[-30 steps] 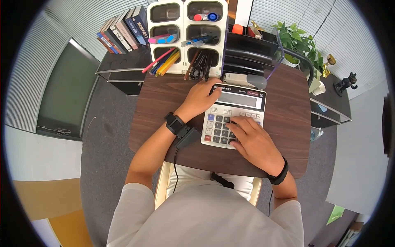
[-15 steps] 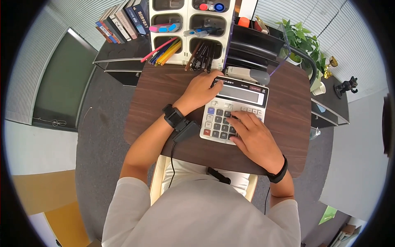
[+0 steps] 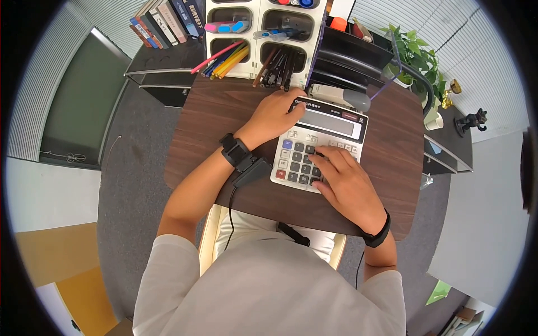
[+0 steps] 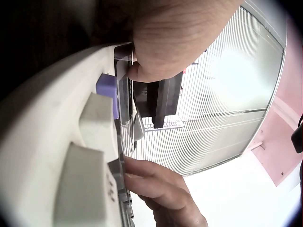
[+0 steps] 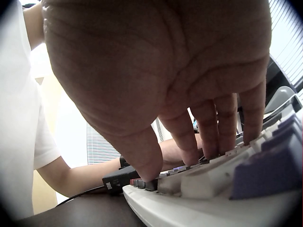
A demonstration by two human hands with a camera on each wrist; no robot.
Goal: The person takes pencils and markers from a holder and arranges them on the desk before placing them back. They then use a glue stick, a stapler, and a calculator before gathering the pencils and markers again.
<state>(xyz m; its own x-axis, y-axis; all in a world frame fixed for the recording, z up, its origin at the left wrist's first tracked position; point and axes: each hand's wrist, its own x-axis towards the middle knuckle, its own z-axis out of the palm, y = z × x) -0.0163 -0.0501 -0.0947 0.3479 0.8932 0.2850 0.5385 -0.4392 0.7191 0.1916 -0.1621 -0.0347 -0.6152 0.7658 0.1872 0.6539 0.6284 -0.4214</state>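
Note:
A white desktop calculator (image 3: 316,134) with a black-framed display lies on the brown wooden desk (image 3: 218,112). At its upper left corner my left hand (image 3: 274,115) holds it, thumb over the top face beside the display. The other left fingers are hidden behind that edge. My right hand (image 3: 350,190) is spread over the keypad, palm down, its fingers slightly bent. In the right wrist view the fingertips (image 5: 189,157) come down on the keys, and the thumb (image 5: 150,170) touches a dark key near the front edge. Purple keys (image 5: 272,165) show in the foreground.
A white organizer (image 3: 256,36) with pens and pencils stands at the desk's back. Just behind the calculator lies a grey and white device (image 3: 339,97). Black file trays (image 3: 353,53) and a potted plant (image 3: 414,61) are at the back right. A black cable (image 3: 231,221) hangs from my left wrist.
The head view has tilted, so the desk and calculator sit higher in it. My left hand stays at the calculator's corner; my right hand stays over the keys with barely any finger movement.

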